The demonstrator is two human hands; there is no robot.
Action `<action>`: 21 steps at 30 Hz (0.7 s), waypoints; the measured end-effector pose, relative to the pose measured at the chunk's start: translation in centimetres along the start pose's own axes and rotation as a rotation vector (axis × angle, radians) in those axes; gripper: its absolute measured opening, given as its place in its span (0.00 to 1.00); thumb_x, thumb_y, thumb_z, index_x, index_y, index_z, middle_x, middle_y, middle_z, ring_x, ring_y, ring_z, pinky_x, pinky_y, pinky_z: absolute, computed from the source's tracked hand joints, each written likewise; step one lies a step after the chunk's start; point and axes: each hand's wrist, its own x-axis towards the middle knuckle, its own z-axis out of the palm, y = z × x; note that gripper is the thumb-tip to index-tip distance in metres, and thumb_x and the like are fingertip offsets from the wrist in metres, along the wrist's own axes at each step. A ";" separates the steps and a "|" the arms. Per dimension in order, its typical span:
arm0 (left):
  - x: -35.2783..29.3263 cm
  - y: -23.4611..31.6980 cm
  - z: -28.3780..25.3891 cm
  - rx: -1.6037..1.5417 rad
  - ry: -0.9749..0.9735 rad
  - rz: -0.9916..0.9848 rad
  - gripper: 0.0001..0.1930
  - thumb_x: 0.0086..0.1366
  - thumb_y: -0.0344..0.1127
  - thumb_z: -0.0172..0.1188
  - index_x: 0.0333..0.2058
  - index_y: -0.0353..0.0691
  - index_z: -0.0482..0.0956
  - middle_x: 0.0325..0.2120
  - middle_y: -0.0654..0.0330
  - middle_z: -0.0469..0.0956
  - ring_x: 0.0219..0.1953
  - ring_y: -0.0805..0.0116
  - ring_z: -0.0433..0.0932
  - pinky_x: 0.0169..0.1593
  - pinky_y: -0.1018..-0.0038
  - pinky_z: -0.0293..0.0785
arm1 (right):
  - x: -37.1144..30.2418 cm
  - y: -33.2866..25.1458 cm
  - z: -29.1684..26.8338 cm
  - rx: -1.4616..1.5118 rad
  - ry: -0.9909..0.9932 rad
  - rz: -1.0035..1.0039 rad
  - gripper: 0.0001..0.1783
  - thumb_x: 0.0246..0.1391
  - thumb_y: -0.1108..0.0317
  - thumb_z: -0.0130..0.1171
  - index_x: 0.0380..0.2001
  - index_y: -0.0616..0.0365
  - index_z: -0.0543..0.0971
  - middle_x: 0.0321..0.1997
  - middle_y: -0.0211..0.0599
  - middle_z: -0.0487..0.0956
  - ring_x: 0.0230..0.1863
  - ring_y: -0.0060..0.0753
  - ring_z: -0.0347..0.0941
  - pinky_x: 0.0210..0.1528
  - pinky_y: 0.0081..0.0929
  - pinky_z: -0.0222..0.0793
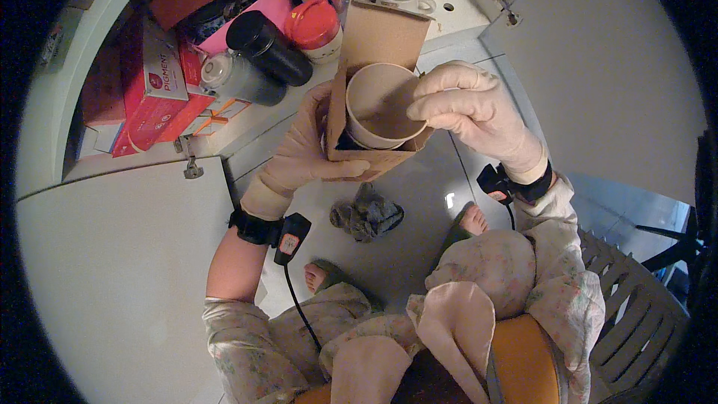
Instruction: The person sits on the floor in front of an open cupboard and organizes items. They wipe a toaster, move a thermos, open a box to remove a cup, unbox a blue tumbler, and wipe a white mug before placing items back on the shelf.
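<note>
My gloved left hand is wrapped round an upright brown cardboard box, its thumb across the near lower side. The box's top flap stands up at the far side. Inside sits a plain off-white cup, its round mouth facing up and its rim level with or just above the box's edges. My right hand, also gloved, is closed at the cup's right rim, fingers and thumb pinching it. Both hands hold the box and cup above the tiled floor, in front of the cabinet. The cup's lower part is hidden by the box.
A crumpled grey rag lies on the floor. The cabinet shelf holds a black canister, a red-lidded jar, a clear bottle and red boxes. Cabinet doors stand open on both sides; a slatted chair is at right.
</note>
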 end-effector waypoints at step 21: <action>0.5 -1.2 -0.6 0.251 0.108 0.217 0.61 0.35 0.39 0.84 0.65 0.46 0.50 0.63 0.58 0.60 0.65 0.62 0.61 0.67 0.63 0.60 | -0.4 0.0 -0.1 0.185 0.480 0.274 0.25 0.55 0.73 0.62 0.57 0.56 0.74 0.50 0.34 0.77 0.48 0.26 0.72 0.56 0.29 0.66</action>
